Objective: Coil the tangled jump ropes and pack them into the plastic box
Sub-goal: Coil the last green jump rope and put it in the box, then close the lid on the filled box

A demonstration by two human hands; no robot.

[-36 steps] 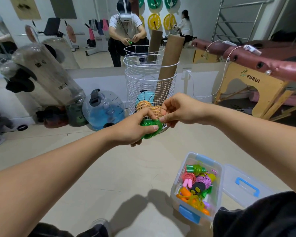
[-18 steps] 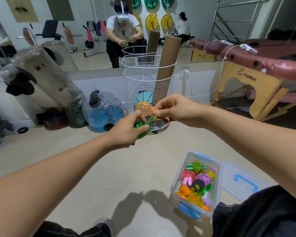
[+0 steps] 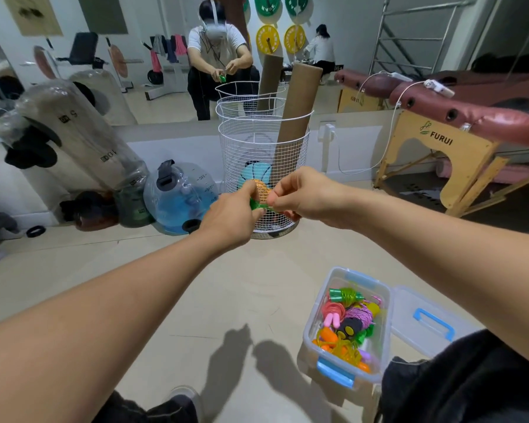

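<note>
head view: green rope (image 3: 258, 205) bundled mid-air
left hand (image 3: 231, 216): fingers clamped on bundle
right hand (image 3: 303, 193): fingers pinching rope end
box (image 3: 319, 309): open, several coils packed
left: finish wrap, pack it

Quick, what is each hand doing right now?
Left hand: grips the green jump rope.
Right hand: pinches the same rope.

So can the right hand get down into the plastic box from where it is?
Probably yes. The plastic box sits open below the right hand, its lid swung aside and nothing above it. But that hand pinches the green jump rope along with the left hand.
</note>
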